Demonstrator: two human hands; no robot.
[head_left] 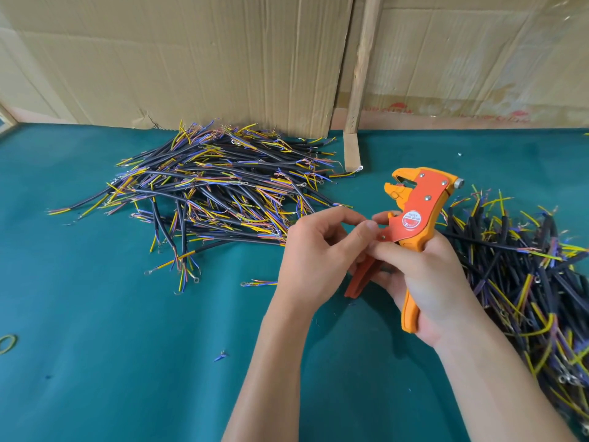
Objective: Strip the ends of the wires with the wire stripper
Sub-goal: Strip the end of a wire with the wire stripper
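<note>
The right hand [424, 282] grips the orange wire stripper [414, 218], fingers curled round its handles, head tilted up and away with its mouth parted. The left hand [318, 250] sits just beside it, thumb and forefinger curled together against the tool's pivot; whether they pinch anything cannot be told. One wire pile [216, 186] lies beyond the left fingers, another [526, 275] behind the right knuckles, on the green table [111, 346].
</note>
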